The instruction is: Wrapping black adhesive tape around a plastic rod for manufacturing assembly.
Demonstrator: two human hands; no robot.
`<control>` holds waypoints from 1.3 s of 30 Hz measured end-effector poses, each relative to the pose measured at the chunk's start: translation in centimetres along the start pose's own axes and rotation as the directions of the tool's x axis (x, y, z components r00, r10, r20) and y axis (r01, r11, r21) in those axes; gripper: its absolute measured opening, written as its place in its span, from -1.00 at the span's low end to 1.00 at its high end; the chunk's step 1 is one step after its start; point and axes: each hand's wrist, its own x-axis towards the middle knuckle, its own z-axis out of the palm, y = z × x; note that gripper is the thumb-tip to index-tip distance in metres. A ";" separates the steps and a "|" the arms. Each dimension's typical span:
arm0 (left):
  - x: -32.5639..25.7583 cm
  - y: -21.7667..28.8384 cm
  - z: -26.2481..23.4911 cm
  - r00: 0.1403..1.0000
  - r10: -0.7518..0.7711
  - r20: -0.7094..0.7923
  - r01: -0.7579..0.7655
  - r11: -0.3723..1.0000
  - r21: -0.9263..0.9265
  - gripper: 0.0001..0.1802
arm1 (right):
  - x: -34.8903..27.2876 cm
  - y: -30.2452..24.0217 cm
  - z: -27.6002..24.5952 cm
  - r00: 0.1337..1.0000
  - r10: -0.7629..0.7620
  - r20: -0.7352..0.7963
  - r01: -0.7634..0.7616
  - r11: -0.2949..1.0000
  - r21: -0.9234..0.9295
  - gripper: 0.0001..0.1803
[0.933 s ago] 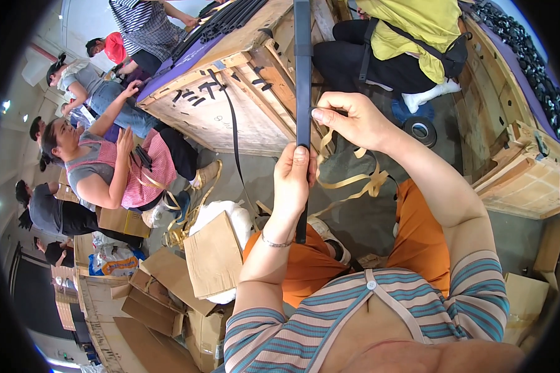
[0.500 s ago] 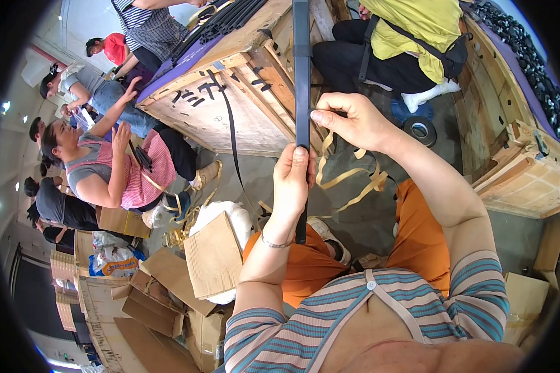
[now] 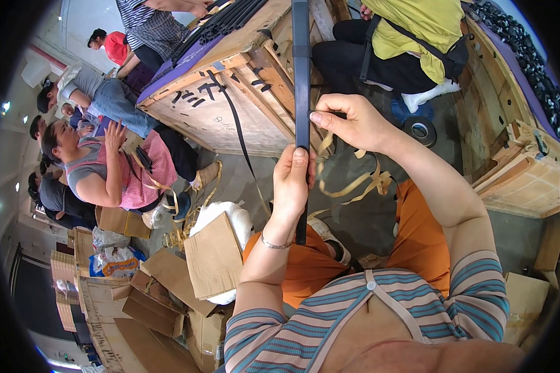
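Observation:
A long, flat black bar (image 3: pixel 301 81) runs from the top of the view down past my legs, with a wider band around its upper part. My left hand (image 3: pixel 294 174) is closed around it, thumb on its face. Just above and to the right, my right hand (image 3: pixel 348 118) pinches a thin black strip (image 3: pixel 339 114) against the bar's right edge. Below those fingers dangles a curly, pale yellow ribbon (image 3: pixel 354 186), apart from the left hand. My fingers partly hide where the strip meets the bar.
Wooden crates (image 3: pixel 224 112) stand ahead, with a black strip (image 3: pixel 236 124) hanging off one. On the floor lies a roll of black tape (image 3: pixel 420 132). Cardboard pieces (image 3: pixel 214 255) lie to my left. One person in a yellow top (image 3: pixel 417 37) sits ahead; another in a pink apron (image 3: pixel 146 177) sits left.
Both my hands stay in nearly the same place on the bar. The pink-aproned person's raised arm has come down. The strip hanging by the crate has swung slightly right.

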 end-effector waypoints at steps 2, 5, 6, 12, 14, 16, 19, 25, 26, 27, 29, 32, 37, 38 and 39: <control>0.0 0.0 0.1 1.000 -0.004 0.004 0.004 1.000 -0.001 -0.69 | 0.0 0.3 0.0 1.000 -0.007 -0.004 0.007 1.000 0.000 -0.75; -0.1 0.0 0.1 1.000 -0.006 -0.006 0.006 1.000 0.014 -0.69 | 0.1 0.3 0.0 1.000 -0.016 -0.009 0.016 1.000 -0.001 -0.74; -0.1 0.1 0.2 1.000 -0.006 -0.007 0.006 1.000 0.014 -0.69 | 0.1 0.3 0.1 1.000 -0.016 -0.011 0.016 1.000 -0.003 -0.74; 0.0 0.1 -0.1 1.000 0.009 -0.029 -0.008 0.999 0.036 -0.69 | -0.2 -0.9 -0.3 0.999 -0.029 0.013 0.029 0.999 0.028 -0.72; 0.1 0.1 -0.2 0.999 -0.011 -0.041 0.010 1.000 -0.007 -0.68 | -0.2 -0.8 -0.3 0.999 -0.028 0.022 0.027 0.998 0.049 -0.72; 0.0 0.2 0.0 0.999 -0.007 -0.037 0.007 1.000 -0.008 -0.68 | -0.2 -0.7 -0.1 0.999 -0.027 0.028 0.025 0.997 0.071 -0.72; -0.1 0.2 0.1 1.000 0.004 -0.025 -0.004 1.000 -0.010 -0.68 | 0.0 -0.3 0.0 0.997 -0.077 0.012 0.076 0.996 0.050 -0.72; -0.1 0.2 0.2 1.000 0.001 -0.011 -0.001 1.000 0.003 -0.69 | 0.0 0.0 -0.1 0.998 -0.057 0.018 0.056 0.997 0.046 -0.71; -0.1 0.2 0.3 1.000 -0.004 -0.016 0.004 1.000 0.008 -0.69 | 0.1 0.0 -0.1 0.998 -0.063 0.010 0.063 0.997 0.038 -0.71; -0.1 0.1 0.3 1.000 -0.003 -0.017 0.003 1.000 0.009 -0.69 | 0.1 0.0 0.0 0.998 -0.071 0.002 0.070 0.997 0.030 -0.72; -0.1 0.0 0.2 1.000 0.015 0.004 -0.016 1.000 0.017 -0.69 | 0.1 0.0 0.0 0.999 -0.046 0.005 0.046 0.998 0.032 -0.73; -0.1 0.0 0.2 1.000 0.019 0.000 -0.019 0.999 0.043 -0.69 | 0.3 0.2 -0.2 1.000 0.012 0.020 -0.012 1.000 0.012 -0.75; 0.0 0.0 0.1 1.000 0.020 0.002 -0.020 0.998 0.058 -0.67 | 0.4 -0.2 0.6 0.999 0.010 -0.039 -0.009 1.000 0.020 -0.76; 0.0 0.0 0.2 1.000 0.008 -0.004 -0.008 0.999 0.044 -0.66 | 0.4 -0.4 0.6 0.998 0.034 -0.053 -0.035 0.999 -0.006 -0.79; 0.1 -0.1 0.1 1.000 0.012 0.002 -0.012 0.999 0.048 -0.66 | 0.3 -0.7 0.7 0.996 0.057 -0.069 -0.060 0.998 -0.031 -0.82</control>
